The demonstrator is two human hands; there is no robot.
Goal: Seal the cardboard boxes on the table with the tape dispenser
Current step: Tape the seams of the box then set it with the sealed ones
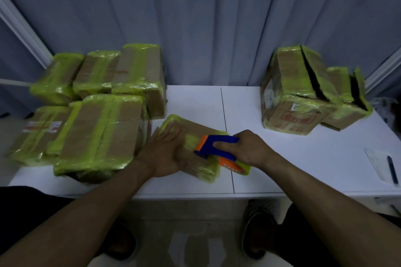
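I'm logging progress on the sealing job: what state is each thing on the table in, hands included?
Centre box: flaps closed, partly taped.
Tape dispenser: roll loaded, resting on the centre box.
Left hand: flat, pressing the centre box.
Right hand: grips the tape dispenser.
Left boxes: closed, taped over.
Large right box: top seam gaping.
Small right box: top seam gaping.
Pen: lying on paper.
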